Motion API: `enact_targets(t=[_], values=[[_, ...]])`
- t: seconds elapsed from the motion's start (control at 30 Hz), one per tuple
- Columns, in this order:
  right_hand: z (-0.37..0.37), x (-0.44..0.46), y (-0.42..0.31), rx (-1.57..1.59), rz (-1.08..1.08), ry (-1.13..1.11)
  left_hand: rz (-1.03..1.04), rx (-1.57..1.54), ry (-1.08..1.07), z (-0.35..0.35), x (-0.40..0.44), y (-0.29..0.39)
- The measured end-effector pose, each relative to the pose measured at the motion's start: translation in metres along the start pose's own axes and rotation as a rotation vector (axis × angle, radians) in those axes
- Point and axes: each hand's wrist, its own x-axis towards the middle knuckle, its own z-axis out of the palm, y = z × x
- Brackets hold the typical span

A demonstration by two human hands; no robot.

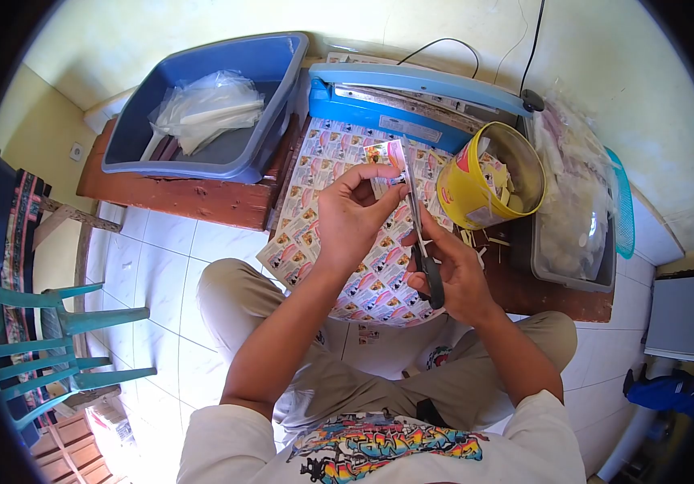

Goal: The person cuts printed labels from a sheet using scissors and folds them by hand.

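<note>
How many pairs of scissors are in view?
1: the scissors in the right hand, blades at the printed paper in the left hand. Others could be hidden.

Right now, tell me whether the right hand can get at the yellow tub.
Probably yes: the yellow tub stands just beyond the right hand with its top open and nothing apparently blocking the way, though the scissors it holds might hamper grasping.
</note>
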Motion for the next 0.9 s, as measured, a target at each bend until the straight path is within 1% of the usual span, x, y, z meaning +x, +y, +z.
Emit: enact_targets(t=[0.1,0.17,0.27,0.47,0.57,0.9], values=[[0.0017,0.0006,-0.0007,0.063,0.016,0.032,-0.032,0.030,-0.009,-0.0002,-0.0003,0.0012],[-0.0009,0.0008,0.0039,-0.014,-0.019,0.012,-0.024,0.052,-0.015,-0.0007,-0.0001,-0.0002],[-0.0010,0.0002,0.0024,-0.034,-0.007,0.009,-0.028,0.100,-0.024,-0.0031,0.0002,-0.0020],[-0.0009,0.0007,0.0037,-0.025,-0.012,0.015,-0.022,0.034,-0.016,-0.0014,0.0004,-0.0038],[-0.0012,0.0008,0.0034,-0.017,-0.003,0.010,-0.024,0.085,-0.018,-0.0030,0.0008,-0.0043],[-0.0020,0.0013,0.0048,0.005,-0.005,0.012,-0.033,0.065,-0.017,-0.0031,0.0007,-0.0046]])
